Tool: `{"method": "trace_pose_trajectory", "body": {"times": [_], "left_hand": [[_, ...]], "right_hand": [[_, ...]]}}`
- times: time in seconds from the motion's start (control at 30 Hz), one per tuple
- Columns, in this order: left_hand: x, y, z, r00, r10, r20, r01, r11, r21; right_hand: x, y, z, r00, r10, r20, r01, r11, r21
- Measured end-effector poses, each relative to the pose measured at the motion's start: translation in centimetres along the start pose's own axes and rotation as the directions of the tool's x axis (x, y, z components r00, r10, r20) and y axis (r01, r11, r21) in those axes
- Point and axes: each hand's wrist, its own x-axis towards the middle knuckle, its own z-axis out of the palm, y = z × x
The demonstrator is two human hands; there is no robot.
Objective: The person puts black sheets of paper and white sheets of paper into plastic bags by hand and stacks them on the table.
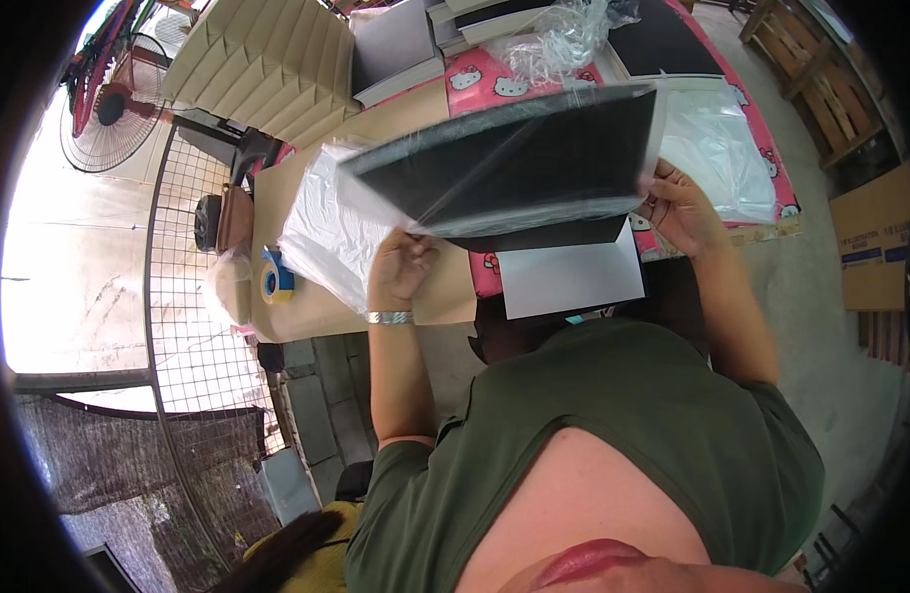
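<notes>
Between my two hands, above the table, a black board (534,163) in a clear plastic sleeve is held up at a tilt. My left hand (406,265) is closed on the sleeve's lower left corner. On the right edge, my right hand (682,208) pinches the sleeve with fingers and thumb. Below the board, a white-faced board (574,282) lies at the near table edge, partly covered. A pile of white plastic sleeves (322,227) spreads beside my left hand. Past my right hand lie more clear plastic sleeves (727,158).
A blue tape dispenser (275,279) sits at the table's left. Folded brown cardboard (267,64), stacked grey boards (396,49) and crumpled clear plastic (564,44) occupy the far side. A fan (114,104) stands left; a person in yellow (317,549) is at lower left.
</notes>
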Motion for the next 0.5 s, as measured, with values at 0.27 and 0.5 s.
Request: {"method": "trace_pose_trajectory", "body": {"times": [0.27,0.5], "left_hand": [[4.4,-7.9,-4.5,0.960,-0.069,-0.270,0.150,0.944,0.293],[3.5,-7.5,1.4,0.940,0.321,0.113,-0.339,0.863,0.373]], "right_hand": [[1.6,7.7,-11.6,0.989,0.148,-0.017,-0.148,0.989,0.030],[2.6,6.4,-6.8,0.973,0.105,-0.203,-0.189,0.870,-0.455]]}}
